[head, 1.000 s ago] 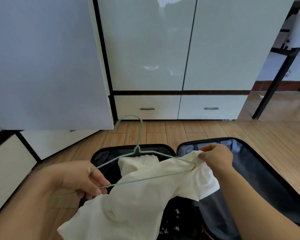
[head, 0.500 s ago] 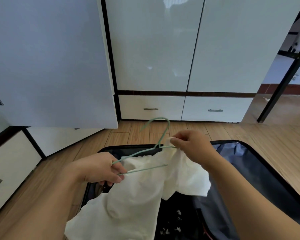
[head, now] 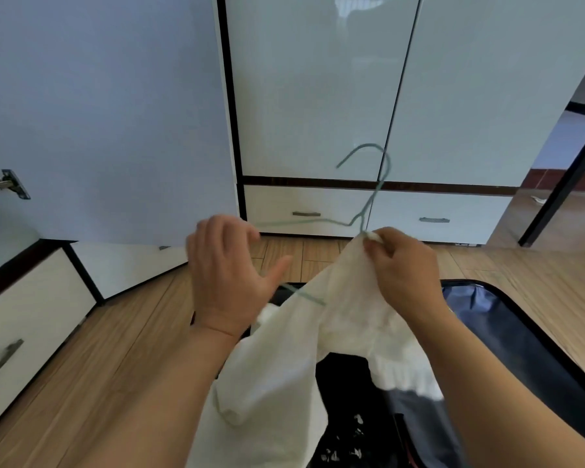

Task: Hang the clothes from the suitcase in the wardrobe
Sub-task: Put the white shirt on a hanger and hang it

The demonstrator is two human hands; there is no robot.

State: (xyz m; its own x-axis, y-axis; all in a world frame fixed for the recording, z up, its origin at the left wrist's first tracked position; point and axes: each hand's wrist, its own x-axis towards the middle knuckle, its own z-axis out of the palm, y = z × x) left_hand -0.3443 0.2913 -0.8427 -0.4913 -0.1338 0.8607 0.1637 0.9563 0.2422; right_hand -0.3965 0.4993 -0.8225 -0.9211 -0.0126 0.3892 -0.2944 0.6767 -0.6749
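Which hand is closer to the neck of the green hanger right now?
The right hand. It pinches the white garment directly below the neck of the green hanger. The left hand is off to the left, at the hanger's far arm end.

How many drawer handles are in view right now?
3: one on the left middle drawer, one on the drawer right of it, one on the near-left drawer. The left hand may hide others.

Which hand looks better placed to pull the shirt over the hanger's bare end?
Left hand: it sits at the hanger's bare end, while the right hand pinches the shirt near the hook.
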